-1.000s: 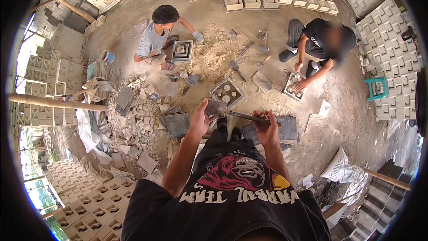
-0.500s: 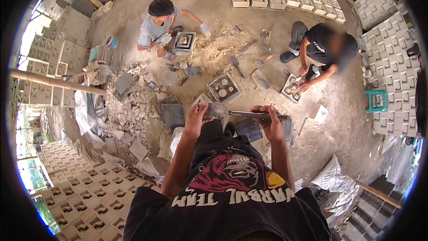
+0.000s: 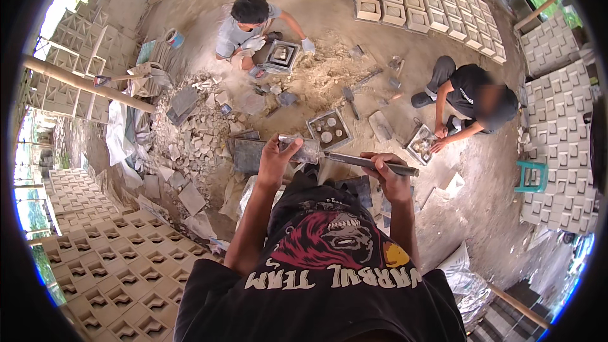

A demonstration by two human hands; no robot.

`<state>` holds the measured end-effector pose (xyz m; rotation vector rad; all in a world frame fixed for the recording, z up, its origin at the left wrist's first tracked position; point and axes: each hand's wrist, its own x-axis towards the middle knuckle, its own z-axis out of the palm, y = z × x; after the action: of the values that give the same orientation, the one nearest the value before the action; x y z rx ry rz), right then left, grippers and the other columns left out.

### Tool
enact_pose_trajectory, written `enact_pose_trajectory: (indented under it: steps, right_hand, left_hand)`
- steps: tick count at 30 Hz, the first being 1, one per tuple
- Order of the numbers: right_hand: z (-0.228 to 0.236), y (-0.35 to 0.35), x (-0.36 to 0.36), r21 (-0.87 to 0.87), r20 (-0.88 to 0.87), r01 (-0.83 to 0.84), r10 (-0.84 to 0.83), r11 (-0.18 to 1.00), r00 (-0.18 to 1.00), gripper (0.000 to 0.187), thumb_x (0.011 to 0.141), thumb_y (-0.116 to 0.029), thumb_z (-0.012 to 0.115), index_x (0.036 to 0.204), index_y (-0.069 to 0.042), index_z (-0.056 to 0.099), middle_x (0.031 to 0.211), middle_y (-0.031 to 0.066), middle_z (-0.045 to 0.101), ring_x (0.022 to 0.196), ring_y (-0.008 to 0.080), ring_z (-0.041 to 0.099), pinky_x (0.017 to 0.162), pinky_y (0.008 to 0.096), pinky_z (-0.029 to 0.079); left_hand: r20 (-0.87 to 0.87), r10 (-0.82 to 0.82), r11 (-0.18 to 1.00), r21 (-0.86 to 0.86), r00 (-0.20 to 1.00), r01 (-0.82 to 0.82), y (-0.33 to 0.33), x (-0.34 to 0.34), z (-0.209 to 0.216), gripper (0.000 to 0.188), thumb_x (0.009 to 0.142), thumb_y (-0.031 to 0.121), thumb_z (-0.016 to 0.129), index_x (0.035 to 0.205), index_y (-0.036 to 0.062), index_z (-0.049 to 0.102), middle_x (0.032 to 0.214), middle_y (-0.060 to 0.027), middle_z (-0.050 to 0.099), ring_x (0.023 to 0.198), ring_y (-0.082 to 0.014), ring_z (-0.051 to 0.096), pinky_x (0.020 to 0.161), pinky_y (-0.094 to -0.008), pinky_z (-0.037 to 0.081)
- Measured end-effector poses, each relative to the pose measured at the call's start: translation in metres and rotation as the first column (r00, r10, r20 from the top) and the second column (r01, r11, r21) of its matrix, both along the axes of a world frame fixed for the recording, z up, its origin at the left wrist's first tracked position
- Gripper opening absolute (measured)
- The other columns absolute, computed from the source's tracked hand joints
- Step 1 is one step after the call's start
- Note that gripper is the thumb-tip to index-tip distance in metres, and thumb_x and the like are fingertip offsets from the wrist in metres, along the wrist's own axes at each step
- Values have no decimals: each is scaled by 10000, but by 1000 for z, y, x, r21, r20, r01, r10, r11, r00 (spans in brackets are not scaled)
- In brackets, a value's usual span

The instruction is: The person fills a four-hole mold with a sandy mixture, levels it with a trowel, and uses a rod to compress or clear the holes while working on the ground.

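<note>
My left hand point(image 3: 278, 159) grips a small grey rectangular plate point(image 3: 308, 151), thumb on top. My right hand point(image 3: 391, 174) is closed around a long, dark flat plate point(image 3: 354, 159), seen almost edge-on. Its left end meets or nearly meets the grey piece; I cannot tell whether they are joined. Both things are held in front of my body, above the ground. Beyond them on the ground lies a square mould point(image 3: 329, 130) with round pale shapes inside. Dark flat slabs point(image 3: 248, 155) lie below and left of my left hand.
One person point(image 3: 247, 31) crouches by a square mould point(image 3: 280, 57) far left of centre; another point(image 3: 472, 98) works over a mould point(image 3: 421, 144) at right. A rubble pile point(image 3: 196, 133), a teal stool point(image 3: 531, 177) and rows of pale blocks point(image 3: 405, 0) stand around. Hand tools point(image 3: 350, 102) lie between.
The plate in my right hand has tilted, its right end lower. The grey piece in my left hand has risen and turned, showing a lighter face. The view has shifted slightly.
</note>
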<state>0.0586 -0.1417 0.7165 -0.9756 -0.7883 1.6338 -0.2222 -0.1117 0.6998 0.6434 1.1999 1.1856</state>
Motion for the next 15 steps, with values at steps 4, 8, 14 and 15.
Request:
enact_pose_trajectory:
  steps: [4, 8, 14, 15]
  right_hand:
    - [2, 11, -18, 32, 70, -58, 56, 998, 996, 235, 874, -156, 704, 1015, 16, 625, 1155, 250, 615, 1021, 270, 645, 873, 349, 566]
    - [4, 13, -34, 117, 208, -175, 148, 978, 967, 250, 833, -65, 731, 1055, 0, 635, 1173, 214, 630, 1002, 206, 636, 864, 314, 535]
    - [8, 16, -48, 183, 235, -249, 204, 951, 950, 246, 854, 7, 693, 1094, -6, 643, 1163, 148, 651, 985, 159, 626, 853, 277, 516]
    - [10, 21, -49, 210, 302, -262, 193, 942, 934, 246, 858, 5, 689, 1100, -1, 645, 1156, 146, 653, 984, 157, 626, 853, 277, 513]
  left_hand:
    - [-52, 55, 997, -50, 997, -57, 12, -15, 7, 189, 899, 213, 692, 986, 55, 638, 885, 23, 640, 781, -53, 557, 729, -235, 450]
    - [-52, -17, 990, -138, 998, 10, 11, -40, -4, 231, 902, 260, 683, 985, 50, 637, 899, 18, 636, 782, -58, 550, 728, -230, 439]
    - [-107, -27, 983, -183, 994, 7, 13, -51, 4, 269, 909, 335, 658, 978, 83, 595, 670, 78, 500, 471, 1, 343, 422, -201, 248]
    - [-89, -14, 985, -170, 996, -1, 15, -50, 4, 257, 914, 328, 652, 978, 85, 598, 679, 74, 514, 487, 0, 372, 429, -198, 266]
